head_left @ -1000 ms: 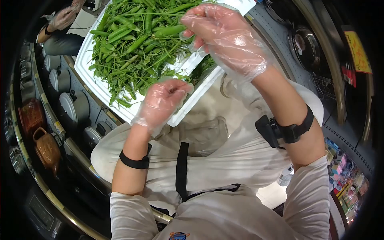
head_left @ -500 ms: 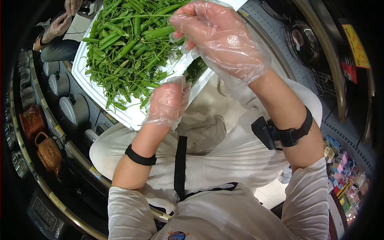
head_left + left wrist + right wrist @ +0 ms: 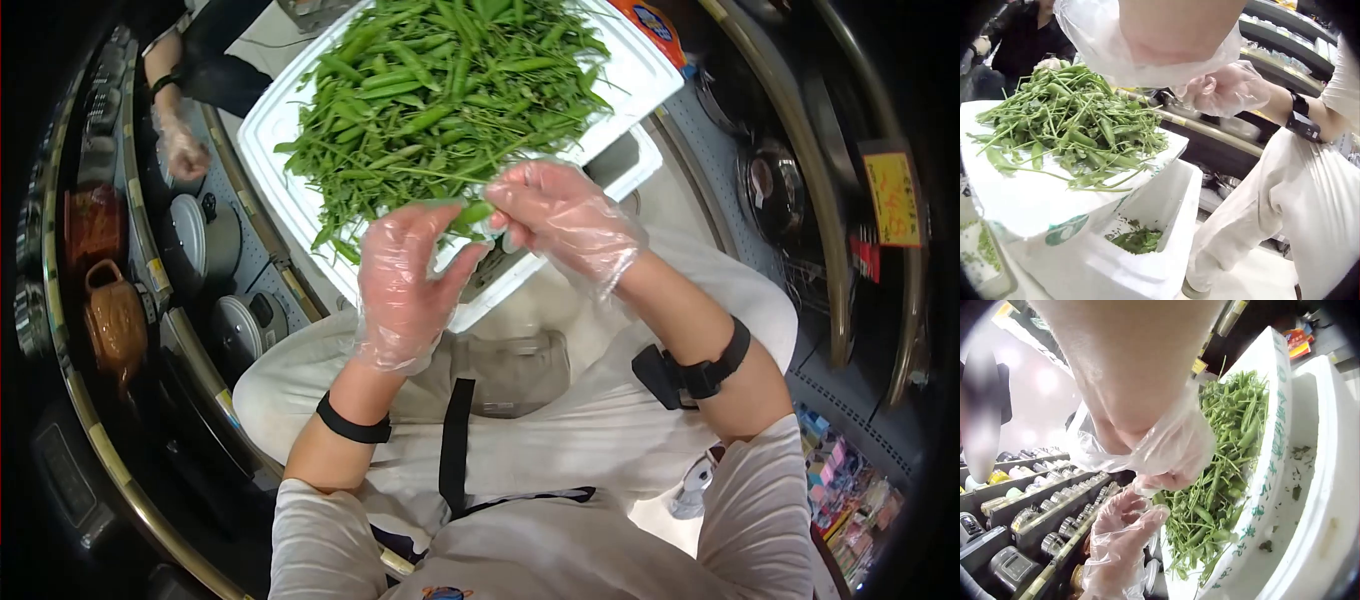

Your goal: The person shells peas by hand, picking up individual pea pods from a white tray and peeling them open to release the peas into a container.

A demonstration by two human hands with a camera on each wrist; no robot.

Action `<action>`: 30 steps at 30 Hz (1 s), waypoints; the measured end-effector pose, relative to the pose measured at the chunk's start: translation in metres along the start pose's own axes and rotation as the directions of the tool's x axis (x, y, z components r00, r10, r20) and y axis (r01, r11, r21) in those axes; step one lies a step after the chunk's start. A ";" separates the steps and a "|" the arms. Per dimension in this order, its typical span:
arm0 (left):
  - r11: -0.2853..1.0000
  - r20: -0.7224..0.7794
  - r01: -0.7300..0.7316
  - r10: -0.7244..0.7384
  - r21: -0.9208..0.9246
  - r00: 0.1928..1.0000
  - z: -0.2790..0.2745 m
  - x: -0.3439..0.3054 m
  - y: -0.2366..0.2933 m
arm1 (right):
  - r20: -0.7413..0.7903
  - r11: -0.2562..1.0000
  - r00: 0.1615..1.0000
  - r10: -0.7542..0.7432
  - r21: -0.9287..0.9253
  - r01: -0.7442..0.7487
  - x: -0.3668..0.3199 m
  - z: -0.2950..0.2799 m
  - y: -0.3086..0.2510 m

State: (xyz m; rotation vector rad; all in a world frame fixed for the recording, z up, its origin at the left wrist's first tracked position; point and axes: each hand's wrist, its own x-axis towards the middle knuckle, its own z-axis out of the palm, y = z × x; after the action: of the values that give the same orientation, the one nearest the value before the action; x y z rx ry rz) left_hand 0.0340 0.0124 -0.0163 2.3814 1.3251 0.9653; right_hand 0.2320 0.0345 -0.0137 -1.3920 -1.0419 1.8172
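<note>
Both hands wear clear plastic gloves. In the head view, the right hand (image 3: 570, 220) pinches a green pod (image 3: 473, 212) at the near edge of a heap of pods and stems (image 3: 430, 110). The left hand (image 3: 405, 285) is just left of that pod, thumb and fingers parted; whether a fingertip touches it I cannot tell. The heap lies on a white foam lid (image 3: 262, 125). In the right wrist view the left hand (image 3: 1119, 544) faces the right hand (image 3: 1172, 447), their fingertips close together.
A white foam box (image 3: 1175, 206) holding green scraps (image 3: 1138, 240) stands under the lid. Shelves with lidded pots (image 3: 203, 240) run along the left, and pans (image 3: 775, 190) sit at the right. Another person's gloved hand (image 3: 183, 150) is at the upper left.
My left hand has gone from curled to spread and come up to the pod. Relative to the heap, the right hand is lower and closer to the left. The head view has shifted.
</note>
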 end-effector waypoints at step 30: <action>0.429 0.506 0.803 -0.625 -0.413 0.594 -0.076 -0.048 0.000 | 0.470 0.933 0.880 0.070 -0.344 0.110 0.006 0.057 -0.019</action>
State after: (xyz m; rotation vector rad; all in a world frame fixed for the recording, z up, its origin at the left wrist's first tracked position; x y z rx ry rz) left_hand -0.0331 -0.0350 0.0196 1.1568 1.4223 0.5958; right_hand 0.1757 0.0368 0.0069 -1.1337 -1.7130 2.0838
